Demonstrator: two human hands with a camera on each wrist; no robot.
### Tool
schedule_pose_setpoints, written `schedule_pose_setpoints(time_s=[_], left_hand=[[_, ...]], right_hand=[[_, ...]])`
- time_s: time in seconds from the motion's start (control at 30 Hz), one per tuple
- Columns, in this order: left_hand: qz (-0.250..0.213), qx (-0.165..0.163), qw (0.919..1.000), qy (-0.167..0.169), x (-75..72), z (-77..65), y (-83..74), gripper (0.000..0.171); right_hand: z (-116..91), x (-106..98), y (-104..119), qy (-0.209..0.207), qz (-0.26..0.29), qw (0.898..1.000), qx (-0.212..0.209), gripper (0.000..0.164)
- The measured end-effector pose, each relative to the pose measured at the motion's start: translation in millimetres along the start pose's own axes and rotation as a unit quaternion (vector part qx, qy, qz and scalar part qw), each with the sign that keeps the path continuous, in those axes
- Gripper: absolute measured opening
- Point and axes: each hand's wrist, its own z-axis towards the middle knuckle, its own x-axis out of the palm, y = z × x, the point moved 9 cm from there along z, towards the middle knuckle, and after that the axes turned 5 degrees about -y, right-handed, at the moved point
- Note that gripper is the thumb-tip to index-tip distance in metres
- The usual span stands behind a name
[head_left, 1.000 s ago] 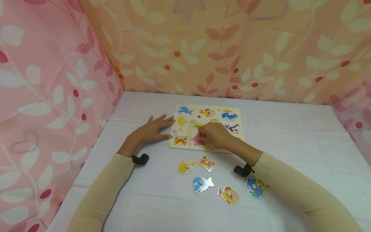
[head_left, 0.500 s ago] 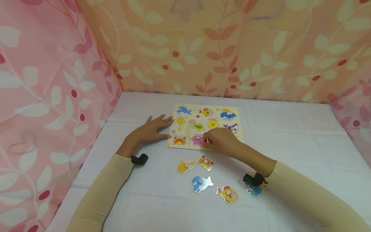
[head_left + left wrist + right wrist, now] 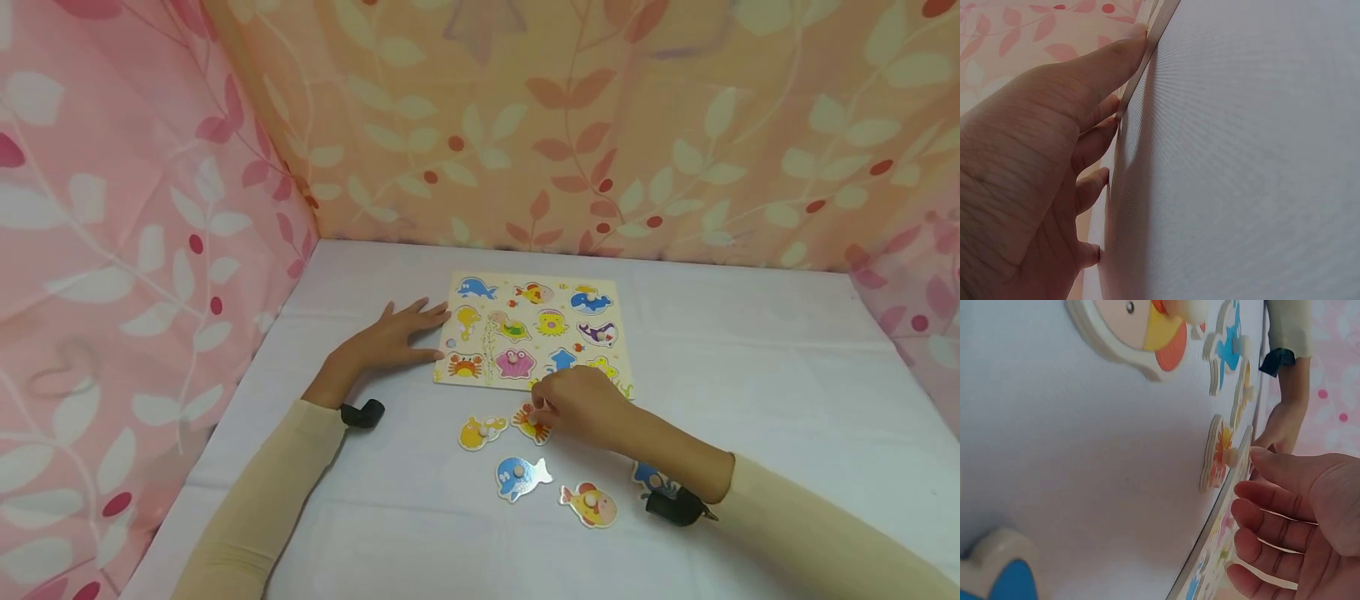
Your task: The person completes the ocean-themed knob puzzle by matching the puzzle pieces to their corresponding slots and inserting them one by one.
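My left hand (image 3: 386,340) lies with fingers spread at the left edge of the wooden peg puzzle board (image 3: 442,333); in the left wrist view its thumb and fingertips touch the board's side. My right hand (image 3: 585,407) hovers at the crab puzzle piece (image 3: 528,429) just below the board. In the right wrist view, the thumb and loosely bent fingers (image 3: 1272,531) are close to the crab piece's wooden knob (image 3: 1232,457), with a gap between thumb and index finger. The pink shell piece (image 3: 516,363) sits in its slot on the board.
Loose on the white cloth (image 3: 405,517) lie the seahorse piece (image 3: 474,435), the blue dolphin piece (image 3: 523,478) and the yellow-red fish piece (image 3: 590,505). A blue piece (image 3: 647,475) is partly hidden under my right wrist. Floral curtains (image 3: 480,150) enclose the table.
My right hand has moved from the pink shell piece on the board down to the crab piece on the cloth, leaving the shell in its slot. The left hand stays put.
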Motion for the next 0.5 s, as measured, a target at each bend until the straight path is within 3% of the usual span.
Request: schedule_pose_setpoints(time_s=[0.27, 0.5], left_hand=[[-0.002, -0.002, 1.0, 0.004, 0.6, 0.5, 1.8, 0.085], [0.0, 0.001, 1.0, 0.004, 2.8, 0.6, 1.8, 0.084]], right_hand=[[-5, 1, 9, -0.025, -0.005, 1.0, -0.015, 0.011], [-5, 6, 14, -0.024, -0.025, 0.999, -0.022, 0.017]])
